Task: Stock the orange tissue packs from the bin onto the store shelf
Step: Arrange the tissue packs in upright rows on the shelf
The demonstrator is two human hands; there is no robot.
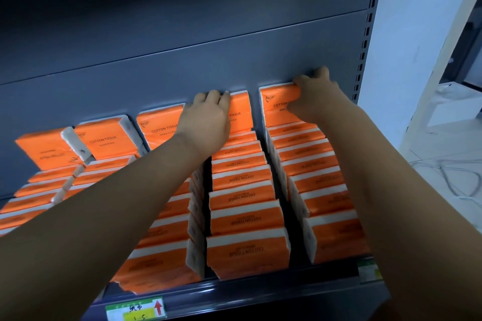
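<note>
Five or so rows of orange tissue packs (247,224) already fill the shelf (234,292), lined up front to back, so this looks pretty close to done. Both arms reach to the rear panel: the left hand (208,117) lies over the top of the rearmost pack (241,114) in the middle row, fingers curled over its upper edge, and the right hand (315,96) has its grip clamped on the back pack (279,104) of the far right row, fingers hooked behind it. The bin isn't in view at all. My guess is they're seating or straightening those last two packs. What could go sideways: the packs stand on edge and lean on each other, so shoving too hard at the back could domino a whole row forward over the front lip. Over on the left one pack (75,146) is already twisted sideways across two rows, and a forearm brushing that messy bit could knock it loose. Price tag (135,309) sits on the shelf edge.
</note>
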